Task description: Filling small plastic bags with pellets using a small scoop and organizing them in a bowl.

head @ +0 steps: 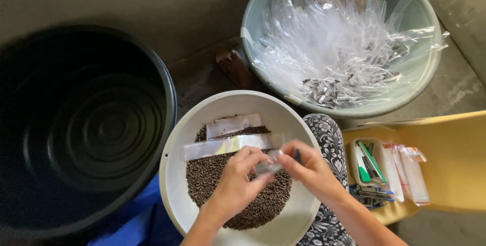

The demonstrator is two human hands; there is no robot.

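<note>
Over the white bowl (pixel 174 185) of dark seeds (pixel 212 175), the left hand (pixel 235 182) and right hand (pixel 309 170) both pinch a small clear packet (pixel 269 165) (blurred, contents unreadable); two longer packets (pixel 228 144) lie on the seeds beyond it, forearms cut off below

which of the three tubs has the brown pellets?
The white basin under both hands, nearest the camera. The black tub shows nothing inside; the grey-green one holds clear plastic bags.

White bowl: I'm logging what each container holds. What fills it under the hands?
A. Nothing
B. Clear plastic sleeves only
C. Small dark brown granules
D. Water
C: the white bowl holds a heap of small dark brown granules, with two flat packets lying on top.
</note>
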